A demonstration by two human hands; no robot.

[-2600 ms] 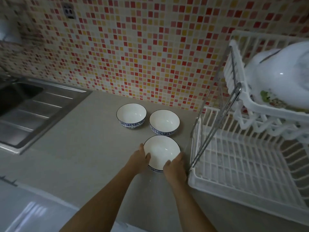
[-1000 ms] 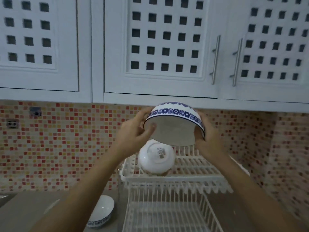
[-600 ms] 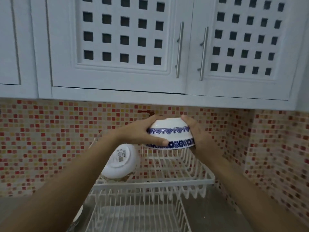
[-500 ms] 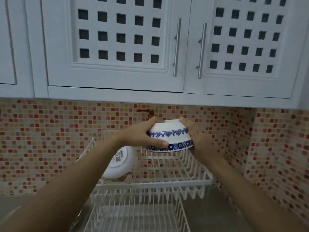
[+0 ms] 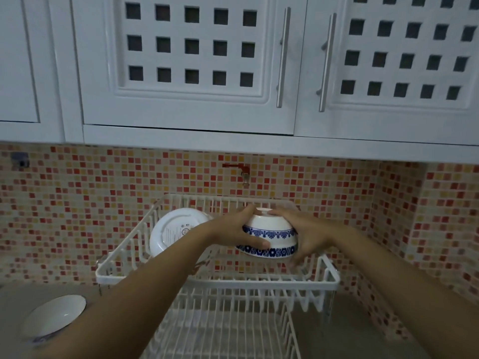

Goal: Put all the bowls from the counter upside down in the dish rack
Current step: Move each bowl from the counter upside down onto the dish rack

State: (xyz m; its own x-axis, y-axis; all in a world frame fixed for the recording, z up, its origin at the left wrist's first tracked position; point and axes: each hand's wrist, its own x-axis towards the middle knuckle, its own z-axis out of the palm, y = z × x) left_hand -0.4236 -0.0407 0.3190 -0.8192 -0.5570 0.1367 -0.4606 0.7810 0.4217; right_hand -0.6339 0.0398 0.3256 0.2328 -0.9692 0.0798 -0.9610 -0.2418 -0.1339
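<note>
A white bowl with blue floral bands (image 5: 269, 235) is upside down, low inside the upper tier of the white dish rack (image 5: 220, 277). My left hand (image 5: 234, 233) grips its left side and my right hand (image 5: 308, 234) its right side. I cannot tell whether its rim touches the rack's bars. Another white bowl (image 5: 53, 316) stands upright on the counter at the lower left, partly behind my left forearm.
A large white dish (image 5: 173, 231) leans on its side at the left of the upper tier. The rack's lower tier (image 5: 228, 332) lies beneath. White cabinets (image 5: 189, 63) hang overhead, the mosaic tile wall (image 5: 77, 208) is behind, and the counter (image 5: 347, 330) continues right.
Both hands have lowered the upside-down bowl from above the rack down into the upper tier. My view has dropped a little, and the counter bowl shows again.
</note>
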